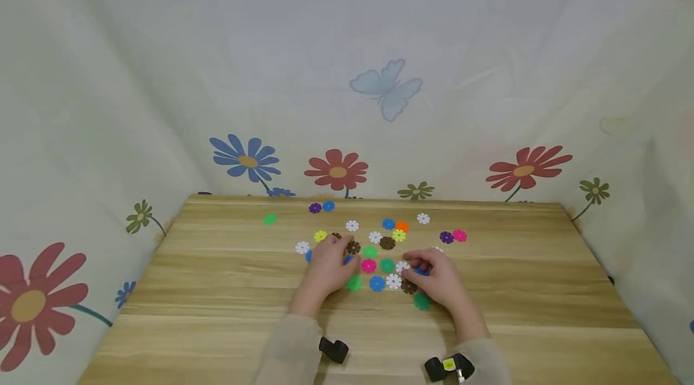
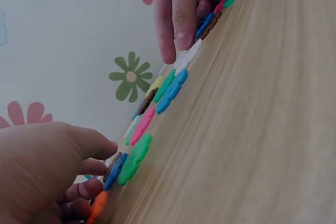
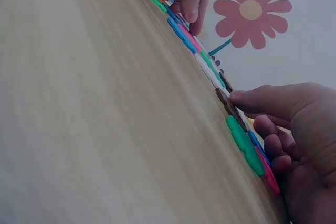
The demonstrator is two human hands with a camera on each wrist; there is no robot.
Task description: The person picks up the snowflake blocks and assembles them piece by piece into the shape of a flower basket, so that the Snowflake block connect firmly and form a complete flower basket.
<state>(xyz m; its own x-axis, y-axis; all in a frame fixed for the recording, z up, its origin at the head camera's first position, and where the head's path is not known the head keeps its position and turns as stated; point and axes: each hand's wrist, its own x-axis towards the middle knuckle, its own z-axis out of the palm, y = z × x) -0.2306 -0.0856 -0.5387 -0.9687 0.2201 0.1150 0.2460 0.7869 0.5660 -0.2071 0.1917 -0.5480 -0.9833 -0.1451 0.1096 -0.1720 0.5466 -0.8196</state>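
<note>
Several flat, notched flower-shaped discs lie scattered on the wooden table. My left hand (image 1: 328,266) is low over the left of the group, fingers loosely bent. Its thumb is by a blue disc (image 2: 115,171) and its index finger by a brown disc (image 1: 353,247). Facing it, my right hand (image 1: 441,279) has thumb and index fingertips right at a white disc (image 1: 402,266); a brown disc (image 3: 224,99) lies close below the thumb. Its other fingers curl over discs partly hidden beneath. Between the hands are a pink disc (image 1: 368,266) and a green disc (image 1: 387,266).
More discs spread toward the back, among them a purple disc (image 1: 315,208), a light green disc (image 1: 270,219) and a magenta disc (image 1: 459,235). A dark green disc (image 1: 422,301) sits nearest the front. The table (image 1: 217,288) meets a flower-printed curtain (image 1: 303,71) at the back and sides.
</note>
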